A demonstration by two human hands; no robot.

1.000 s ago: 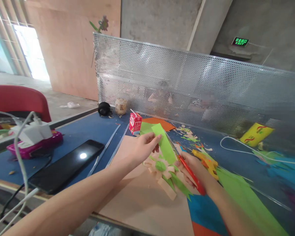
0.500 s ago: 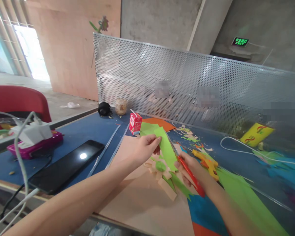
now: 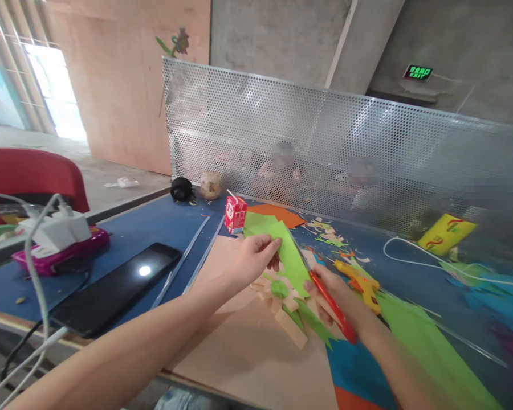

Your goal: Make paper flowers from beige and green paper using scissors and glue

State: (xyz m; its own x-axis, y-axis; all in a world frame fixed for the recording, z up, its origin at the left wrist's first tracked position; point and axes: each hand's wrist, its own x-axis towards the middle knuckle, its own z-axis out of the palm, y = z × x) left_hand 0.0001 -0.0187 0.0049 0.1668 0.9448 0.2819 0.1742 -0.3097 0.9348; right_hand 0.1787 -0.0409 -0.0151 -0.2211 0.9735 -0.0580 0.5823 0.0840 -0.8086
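Two hands at work over the beige sheet [image 3: 243,347] on the blue table [image 3: 154,228]: left hand [image 3: 252,259] pinched shut on the upper edge of a green paper strip [image 3: 293,256], held up just above a paper flower [image 3: 282,296] lying on the sheet; right hand [image 3: 331,296] wrapped around the red scissors [image 3: 331,304], blades reaching up along the strip's right edge, too thin and blurred to tell whether open or closed. Judged light, thin and floppy, easily creased or torn, not slippery; best taken by an edge close to the cut line, pinched between thumb and fingertips to keep it taut against the blades. Compared with half a second ago: strip tilted slightly and sitting a little lower, scissors almost unmoved, left hand in nearly the same spot. Yellow glue gun [image 3: 361,282] just beyond the right hand; red drink carton [image 3: 235,213] farther back.
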